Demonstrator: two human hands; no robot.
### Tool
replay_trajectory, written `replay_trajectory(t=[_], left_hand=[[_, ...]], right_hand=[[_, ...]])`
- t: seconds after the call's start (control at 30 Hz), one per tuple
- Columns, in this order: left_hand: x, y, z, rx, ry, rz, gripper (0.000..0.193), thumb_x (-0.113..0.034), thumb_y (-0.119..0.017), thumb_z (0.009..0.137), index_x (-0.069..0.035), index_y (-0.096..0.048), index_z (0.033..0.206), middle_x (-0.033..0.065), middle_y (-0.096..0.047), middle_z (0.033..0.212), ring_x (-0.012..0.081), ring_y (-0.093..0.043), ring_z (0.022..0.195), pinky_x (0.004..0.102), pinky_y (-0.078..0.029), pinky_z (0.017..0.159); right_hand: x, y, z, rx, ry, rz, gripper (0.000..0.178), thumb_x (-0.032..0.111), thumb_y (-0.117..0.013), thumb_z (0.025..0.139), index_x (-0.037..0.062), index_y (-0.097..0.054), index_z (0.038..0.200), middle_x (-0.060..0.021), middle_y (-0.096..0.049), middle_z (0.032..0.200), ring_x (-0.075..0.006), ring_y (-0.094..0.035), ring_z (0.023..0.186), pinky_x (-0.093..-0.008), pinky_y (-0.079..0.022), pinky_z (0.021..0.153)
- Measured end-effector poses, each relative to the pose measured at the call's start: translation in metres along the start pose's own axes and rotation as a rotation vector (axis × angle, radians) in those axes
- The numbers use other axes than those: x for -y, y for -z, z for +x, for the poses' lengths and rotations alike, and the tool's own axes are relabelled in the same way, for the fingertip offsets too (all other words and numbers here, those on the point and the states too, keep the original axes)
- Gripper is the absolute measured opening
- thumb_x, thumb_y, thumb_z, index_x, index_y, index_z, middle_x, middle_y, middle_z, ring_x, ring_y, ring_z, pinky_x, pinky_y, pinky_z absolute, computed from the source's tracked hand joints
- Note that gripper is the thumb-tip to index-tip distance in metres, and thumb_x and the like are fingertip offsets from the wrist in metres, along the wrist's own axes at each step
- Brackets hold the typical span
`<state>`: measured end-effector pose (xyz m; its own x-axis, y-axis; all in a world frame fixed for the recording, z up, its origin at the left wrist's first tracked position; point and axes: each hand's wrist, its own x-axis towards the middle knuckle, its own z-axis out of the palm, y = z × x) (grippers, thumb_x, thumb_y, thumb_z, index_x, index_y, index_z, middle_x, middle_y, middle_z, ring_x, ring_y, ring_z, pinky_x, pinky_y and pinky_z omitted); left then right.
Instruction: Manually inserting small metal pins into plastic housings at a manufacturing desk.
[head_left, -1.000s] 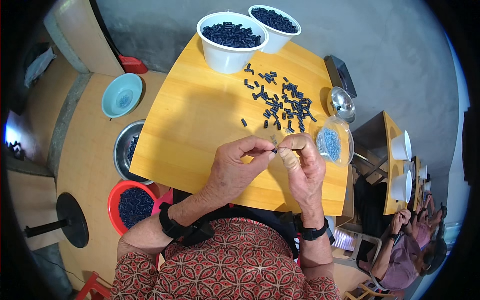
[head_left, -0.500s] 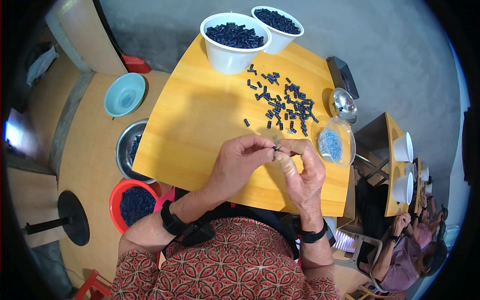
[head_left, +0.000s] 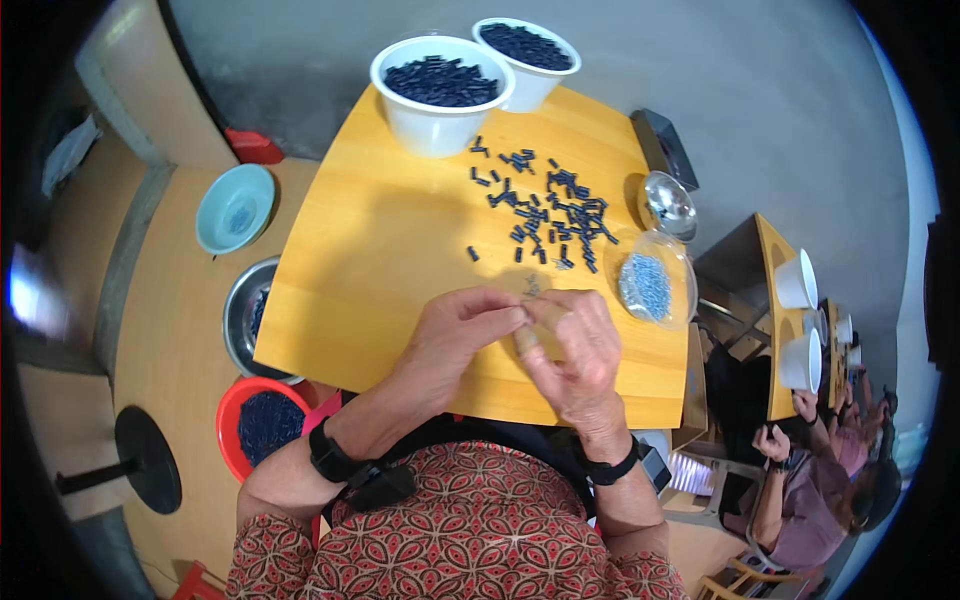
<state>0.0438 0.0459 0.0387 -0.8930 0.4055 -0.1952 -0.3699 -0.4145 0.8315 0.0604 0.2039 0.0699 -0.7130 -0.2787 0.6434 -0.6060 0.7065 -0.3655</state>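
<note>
Over the near part of the yellow wooden table (head_left: 340, 320), my left hand (head_left: 450, 335) and my right hand (head_left: 575, 355) meet at the fingertips. Thumb and forefinger of each hand are pinched together; whatever they hold is too small and covered to make out. Just beyond the fingers lie a few tiny silvery pieces (head_left: 531, 287). Farther off, many short black plastic pieces (head_left: 570, 215) are scattered in a loose pile. To the right of my right hand stands a clear round dish (head_left: 688, 300) containing small silvery-blue parts (head_left: 646, 285).
Two white buckets (head_left: 430, 130) full of black pieces stand at the table's far edge. A shiny metal bowl (head_left: 668, 205) and a dark box (head_left: 663, 150) sit far right. Basins, one red (head_left: 228, 440), one steel (head_left: 238, 330), one teal (head_left: 212, 240), are at left. Another person (head_left: 800, 510) sits at right.
The view has shifted a little, so the table sits slightly further left. The small dark piece seen between my fingertips before is now hidden. My right hand's fingers have turned slightly.
</note>
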Motion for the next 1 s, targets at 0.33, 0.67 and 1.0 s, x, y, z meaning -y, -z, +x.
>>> replay_trajectory(t=[0.33,0.67,1.0], left_hand=[[-0.005,0.001,0.0,-0.02,0.049,-0.058,0.015,-0.013,-0.065,0.09,-0.004,-0.069,0.101,-0.0003,-0.066,0.092,0.0065,-0.058,0.086,0.0217,-0.045,0.079],[-0.018,0.011,0.004,0.072,-0.024,0.164,0.018,-0.013,-0.066,0.09,0.001,-0.068,0.101,0.0018,-0.067,0.091,0.0071,-0.058,0.086,0.0222,-0.045,0.079],[0.001,0.039,0.026,-0.133,-0.072,0.194,0.011,-0.008,-0.069,0.087,-0.002,-0.069,0.096,0.001,-0.068,0.089,0.0064,-0.06,0.082,0.0203,-0.046,0.075]], right_hand=[[-0.007,-0.006,-0.004,-0.047,0.033,-0.006,0.031,0.0,-0.074,0.067,0.0011,-0.063,0.096,-0.0126,-0.062,0.094,-0.0291,-0.059,0.081,-0.0382,-0.047,0.07],[-0.004,0.003,0.003,0.084,0.032,0.018,0.027,0.003,-0.073,0.069,0.0017,-0.064,0.095,-0.0113,-0.062,0.092,-0.0293,-0.06,0.08,-0.0384,-0.047,0.071],[-0.079,-0.01,0.083,0.232,-0.275,-0.105,0.012,0.006,-0.065,0.079,-0.0014,-0.067,0.089,-0.0154,-0.067,0.084,-0.0282,-0.065,0.075,-0.0364,-0.051,0.069]])
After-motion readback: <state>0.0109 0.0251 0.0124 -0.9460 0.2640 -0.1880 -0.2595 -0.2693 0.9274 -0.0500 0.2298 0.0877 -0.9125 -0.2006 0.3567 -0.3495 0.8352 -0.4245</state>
